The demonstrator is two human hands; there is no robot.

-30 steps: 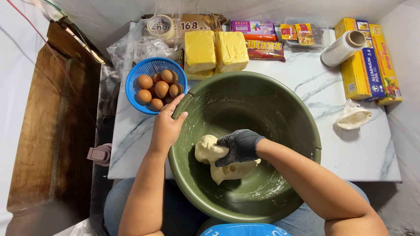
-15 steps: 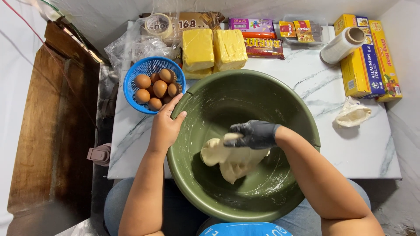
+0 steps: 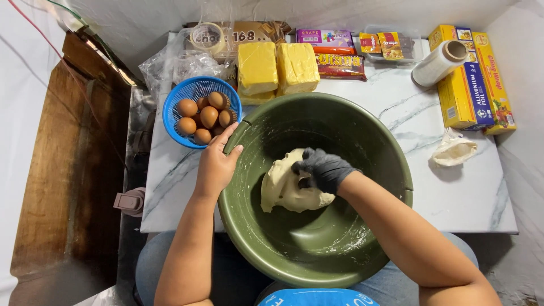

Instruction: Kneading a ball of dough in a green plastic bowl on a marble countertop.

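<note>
Down in the big olive-green bowl, the right hand, in a black glove, presses on a pale lump of dough; its fingers curl over the dough's upper right edge, a grip bearing down on the mass. The dough sits just left of the bowl's centre, against the floury inner wall. Over on the rim, the bare left hand clamps the bowl's left edge, thumb hooked inside, fingers laid along the outside. The bowl rests at the front of a white marbled surface. Just behind the left hand, a blue basket holds brown eggs, nearly touching the bowl's rim. Two yellow wrapped blocks, probably butter or margarine, stand behind the bowl. On the right, a roll of clear film leans by two yellow boxes, and a crumpled pale wrapper lies well apart from the bowl.
</note>
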